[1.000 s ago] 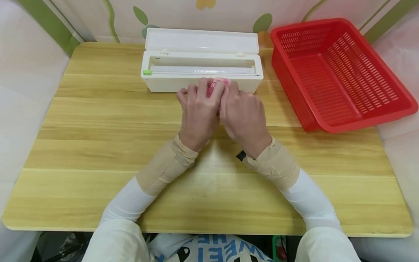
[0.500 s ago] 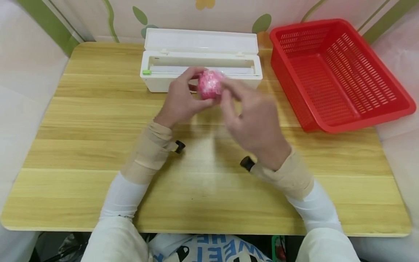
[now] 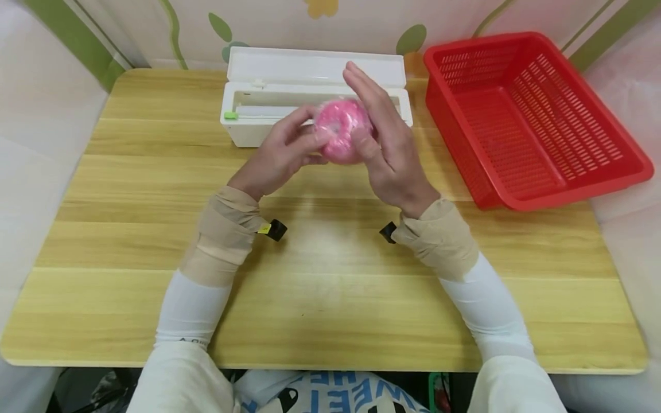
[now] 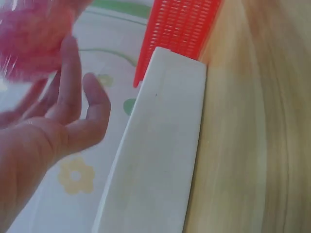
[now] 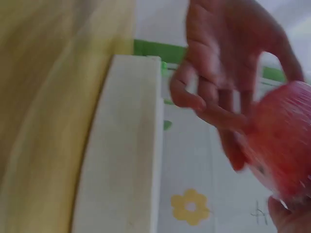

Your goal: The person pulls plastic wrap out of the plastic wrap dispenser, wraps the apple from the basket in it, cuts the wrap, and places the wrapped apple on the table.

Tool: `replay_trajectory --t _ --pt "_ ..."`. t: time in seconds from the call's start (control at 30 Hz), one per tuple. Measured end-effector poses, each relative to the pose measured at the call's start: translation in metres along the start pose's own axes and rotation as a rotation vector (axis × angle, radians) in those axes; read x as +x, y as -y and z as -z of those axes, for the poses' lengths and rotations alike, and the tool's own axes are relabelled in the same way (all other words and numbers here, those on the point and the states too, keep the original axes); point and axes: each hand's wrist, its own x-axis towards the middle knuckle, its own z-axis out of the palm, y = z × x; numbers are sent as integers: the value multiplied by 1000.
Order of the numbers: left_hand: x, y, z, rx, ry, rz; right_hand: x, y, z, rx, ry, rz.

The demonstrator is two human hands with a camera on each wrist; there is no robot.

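Observation:
A round, apple-like pink thing in shiny clear film [image 3: 341,131] is held above the table in front of the white box. My left hand [image 3: 281,152] grips it from the left between thumb and fingers. On its other side is my right hand [image 3: 389,146], with fingers straight and raised and the thumb against the film. In the left wrist view the wrapped thing [image 4: 31,41] is blurred at the top left. The right wrist view shows its redder side [image 5: 282,141], with the left fingers touching it.
Behind the hands, a white cling film dispenser [image 3: 248,132] stands with its lid [image 3: 310,64] raised and a roll inside. A red slotted basket [image 3: 493,183] is at the back right of the wooden table [image 3: 129,258]. A patterned sheet hangs behind.
Both hands were bunched over the wrapped thing; the left hand then turned to hold it from the left. The right hand has unfolded its fingers, and the thing shows more fully.

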Motion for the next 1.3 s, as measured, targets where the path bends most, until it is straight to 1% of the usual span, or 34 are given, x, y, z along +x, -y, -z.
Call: replay_trajectory --t 0.07,0.13,0.17,0.2,0.27,0.33,0.37,0.4,0.43,0.5,0.57,0.67,0.77,0.83,0.9,1.0,1.03,1.1,1.17,1.23,1.3 --pt "0 1 -3 57 47 -42 -3 -3 -7 15 -38 -11" --pt "1 1 -4 118 81 -84 -5 -4 -11 34 -67 -30" --pt "1 1 -4 138 89 -98 -6 -4 -12 46 -68 -47" --pt "1 1 -4 162 96 -109 -6 -4 -12 81 -56 -73" --pt "0 1 -2 202 99 -108 -5 -4 -10 178 -19 -140" --pt "0 1 0 229 96 -80 -3 -3 -6 276 22 -234" --pt "0 1 1 241 92 -62 -2 -3 -5 327 29 -294" --pt "0 2 2 255 88 -43 -1 -3 -4 372 25 -350" --pt "1 3 3 265 86 -26 0 -3 -4 395 15 -396" --pt "1 4 2 299 88 -7 0 -3 -6 405 -9 -465" --pt "2 6 0 351 95 -19 -1 -3 -10 398 -47 -493" --pt "3 7 -6 464 99 -74 -5 -5 -19 378 -93 -475" --pt "4 9 -14 582 82 -123 -8 -7 -23 390 -145 -471" --pt "4 10 -18 649 67 -131 -8 -8 -22 396 -155 -501" --pt "4 11 -22 698 48 -129 -7 -8 -19 420 -135 -557" --pt "1 10 -24 798 -4 -114 -4 -8 -14 552 -83 -656" --pt "0 10 -24 833 -24 -111 -2 -7 -13 606 -75 -689" --pt "-1 9 -25 882 -58 -107 0 -6 -12 720 -85 -764" --pt "-2 9 -26 887 -80 -94 1 -6 -11 792 -102 -821" --pt "-1 9 -27 798 -71 -105 1 -6 -10 828 -123 -871" --pt "1 10 -28 680 -68 -96 1 -6 -10 808 -145 -886"
